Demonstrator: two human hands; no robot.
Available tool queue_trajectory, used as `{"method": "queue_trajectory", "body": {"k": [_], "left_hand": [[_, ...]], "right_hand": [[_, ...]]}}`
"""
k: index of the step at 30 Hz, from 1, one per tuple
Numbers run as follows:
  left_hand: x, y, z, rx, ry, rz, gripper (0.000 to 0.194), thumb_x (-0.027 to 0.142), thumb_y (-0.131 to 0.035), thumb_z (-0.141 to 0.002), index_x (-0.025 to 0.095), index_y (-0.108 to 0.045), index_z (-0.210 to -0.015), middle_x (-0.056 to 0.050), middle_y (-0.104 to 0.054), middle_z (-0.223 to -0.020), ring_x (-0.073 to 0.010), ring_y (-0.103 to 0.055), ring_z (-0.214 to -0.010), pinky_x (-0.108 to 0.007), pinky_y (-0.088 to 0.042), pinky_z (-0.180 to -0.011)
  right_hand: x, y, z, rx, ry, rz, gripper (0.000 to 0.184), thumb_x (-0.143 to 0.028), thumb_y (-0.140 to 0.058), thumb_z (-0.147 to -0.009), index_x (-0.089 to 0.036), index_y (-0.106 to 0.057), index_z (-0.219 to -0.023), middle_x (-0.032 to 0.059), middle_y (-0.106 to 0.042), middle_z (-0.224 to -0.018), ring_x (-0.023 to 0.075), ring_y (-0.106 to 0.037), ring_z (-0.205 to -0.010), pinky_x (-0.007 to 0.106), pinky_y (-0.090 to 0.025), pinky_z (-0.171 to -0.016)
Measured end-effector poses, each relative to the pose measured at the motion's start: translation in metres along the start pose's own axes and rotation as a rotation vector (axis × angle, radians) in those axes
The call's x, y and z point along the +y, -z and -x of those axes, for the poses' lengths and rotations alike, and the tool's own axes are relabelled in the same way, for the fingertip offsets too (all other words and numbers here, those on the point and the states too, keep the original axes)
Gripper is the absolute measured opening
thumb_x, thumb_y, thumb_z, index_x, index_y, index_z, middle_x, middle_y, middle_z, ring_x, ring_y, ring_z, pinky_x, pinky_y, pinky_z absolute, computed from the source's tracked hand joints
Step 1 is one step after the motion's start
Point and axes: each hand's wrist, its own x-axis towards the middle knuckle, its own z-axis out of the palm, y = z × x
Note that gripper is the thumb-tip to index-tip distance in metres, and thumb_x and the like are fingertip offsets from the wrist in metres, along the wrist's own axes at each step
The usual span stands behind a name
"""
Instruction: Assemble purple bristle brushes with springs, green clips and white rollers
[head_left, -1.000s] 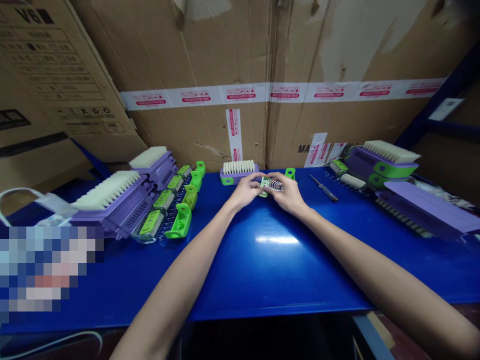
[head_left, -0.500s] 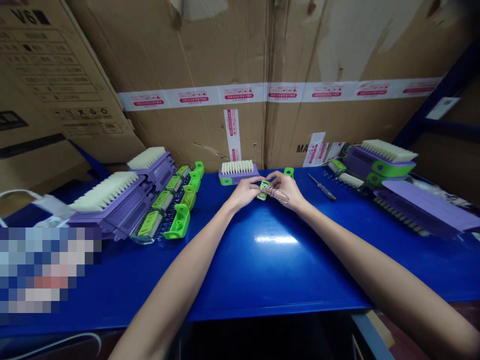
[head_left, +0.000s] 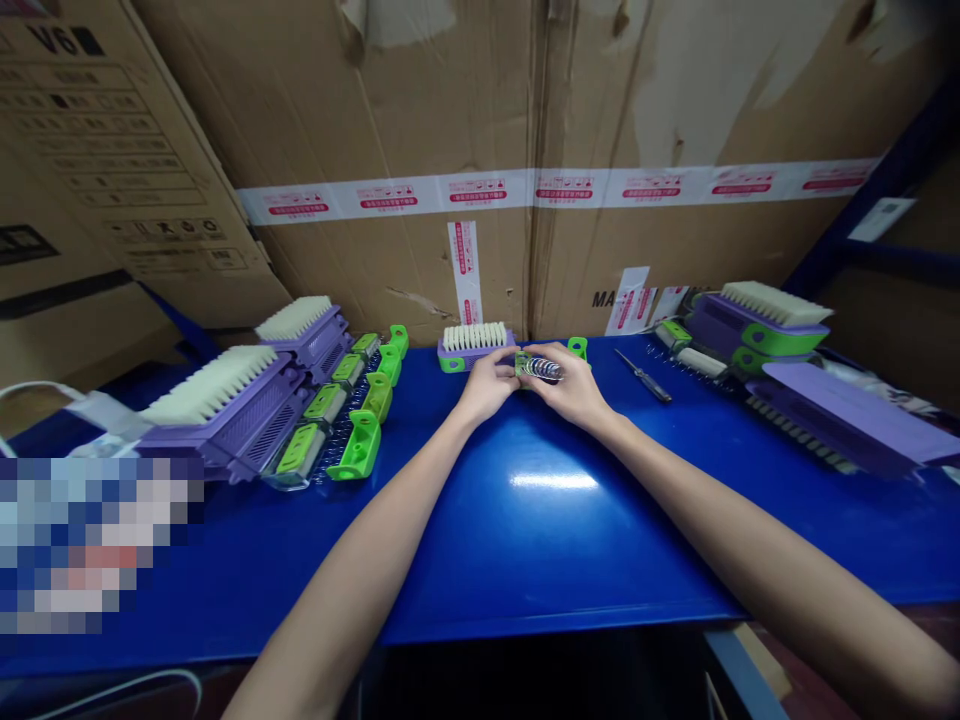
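Observation:
Near the back of the blue table, my left hand (head_left: pixel 484 390) and my right hand (head_left: pixel 576 388) meet with fingers closed around one small piece. It is a green plastic part (head_left: pixel 522 362) with a coil of thin shiny wire (head_left: pixel 543 369) on it, lying over the right hand's fingers. The fingers partly cover the green part. Just behind the left hand stands a purple and green brush block (head_left: pixel 474 340) with cream bristles. A bright green bracket (head_left: pixel 577 346) is behind my right hand.
At left are purple brush blocks (head_left: pixel 206 385), several green-topped metal pieces (head_left: pixel 301 447) and green brackets (head_left: pixel 358 445). A screwdriver (head_left: pixel 651 382) lies on the blue table (head_left: pixel 555 560) to the right, before more purple parts (head_left: pixel 862 415). Cardboard (head_left: pixel 390 260) walls the back.
The wire coil has turned from slanting down to the right to nearly level. My right hand has shifted slightly left and its fingers cover more of the green part.

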Motion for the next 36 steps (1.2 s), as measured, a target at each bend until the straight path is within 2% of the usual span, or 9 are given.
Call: {"method": "queue_trajectory", "body": {"k": [2, 7, 15, 21, 26, 29, 31, 33, 36], "left_hand": [[0.001, 0.0, 0.001, -0.007, 0.012, 0.01, 0.056, -0.001, -0.065, -0.063, 0.008, -0.054, -0.117, -0.004, -0.07, -0.073, -0.0151, -0.066, -0.07, -0.029, -0.053, -0.074], [0.004, -0.003, 0.005, 0.029, 0.027, -0.001, 0.055, -0.001, -0.067, -0.061, 0.01, -0.052, -0.113, -0.002, -0.068, -0.07, -0.0141, -0.066, -0.065, -0.027, -0.052, -0.07], [0.002, -0.015, 0.009, 0.155, -0.12, -0.127, 0.04, 0.003, -0.063, -0.064, 0.018, -0.051, -0.099, 0.005, -0.063, -0.064, -0.0117, -0.064, -0.059, -0.019, -0.047, -0.055], [0.001, -0.014, 0.011, 0.193, -0.2, -0.245, 0.033, 0.006, -0.066, -0.064, 0.02, -0.045, -0.085, 0.005, -0.061, -0.063, -0.011, -0.063, -0.057, -0.018, -0.045, -0.052], [0.007, -0.01, 0.007, 0.265, -0.082, -0.113, 0.036, 0.004, -0.07, -0.061, 0.02, -0.042, -0.076, 0.005, -0.061, -0.059, -0.0117, -0.063, -0.056, -0.02, -0.047, -0.055], [0.014, -0.009, 0.006, 0.344, 0.037, 0.084, 0.033, 0.009, -0.072, -0.067, 0.018, -0.042, -0.076, 0.002, -0.064, -0.059, -0.0136, -0.066, -0.057, -0.024, -0.051, -0.062], [0.018, -0.008, 0.006, 0.354, 0.106, 0.197, 0.03, 0.014, -0.072, -0.071, 0.018, -0.043, -0.077, 0.0, -0.067, -0.061, -0.0151, -0.067, -0.057, -0.029, -0.053, -0.065], [0.02, -0.008, 0.008, 0.328, 0.163, 0.245, 0.029, 0.017, -0.072, -0.074, 0.017, -0.044, -0.077, -0.002, -0.068, -0.063, -0.0157, -0.067, -0.056, -0.031, -0.054, -0.066], [0.022, -0.009, 0.01, 0.275, 0.229, 0.207, 0.028, 0.018, -0.074, -0.073, 0.016, -0.046, -0.074, -0.001, -0.066, -0.059, -0.0146, -0.065, -0.052, -0.03, -0.055, -0.064]], "right_hand": [[0.0, -0.001, 0.0, 0.005, 0.018, -0.011, 0.025, -0.025, -0.064, -0.077, -0.022, -0.068, -0.101, 0.0054, -0.07, -0.105, 0.0231, -0.063, -0.1, 0.039, -0.049, -0.091], [0.006, -0.006, 0.0, 0.046, -0.09, -0.096, 0.018, -0.026, -0.065, -0.077, -0.02, -0.068, -0.094, 0.0048, -0.072, -0.096, 0.0213, -0.068, -0.088, 0.035, -0.052, -0.085], [-0.001, -0.01, 0.0, 0.167, -0.212, -0.166, 0.017, -0.03, -0.068, -0.073, -0.018, -0.068, -0.085, 0.0042, -0.073, -0.087, 0.0205, -0.069, -0.081, 0.032, -0.053, -0.079], [-0.002, -0.012, 0.001, 0.145, -0.31, -0.269, 0.022, -0.028, -0.071, -0.069, -0.016, -0.068, -0.088, 0.0061, -0.073, -0.088, 0.0215, -0.069, -0.083, 0.034, -0.054, -0.081], [-0.002, -0.011, 0.002, 0.096, -0.294, -0.247, 0.035, -0.031, -0.071, -0.071, -0.015, -0.066, -0.102, 0.0083, -0.071, -0.1, 0.0215, -0.067, -0.092, 0.036, -0.052, -0.086], [-0.003, -0.011, 0.004, 0.065, -0.29, -0.257, 0.051, -0.035, -0.074, -0.069, -0.015, -0.062, -0.114, 0.0095, -0.07, -0.106, 0.0224, -0.066, -0.098, 0.037, -0.052, -0.087], [-0.004, -0.012, 0.005, 0.021, -0.268, -0.265, 0.057, -0.034, -0.075, -0.068, -0.016, -0.059, -0.119, 0.0102, -0.068, -0.112, 0.0229, -0.064, -0.102, 0.036, -0.052, -0.086], [-0.005, -0.013, 0.006, -0.003, -0.238, -0.257, 0.055, -0.031, -0.074, -0.068, -0.017, -0.059, -0.119, 0.0098, -0.066, -0.116, 0.0228, -0.063, -0.105, 0.037, -0.052, -0.086], [-0.005, -0.014, 0.006, 0.034, -0.206, -0.233, 0.045, -0.028, -0.07, -0.072, -0.018, -0.061, -0.114, 0.0078, -0.068, -0.112, 0.0218, -0.064, -0.103, 0.038, -0.051, -0.09]]}}
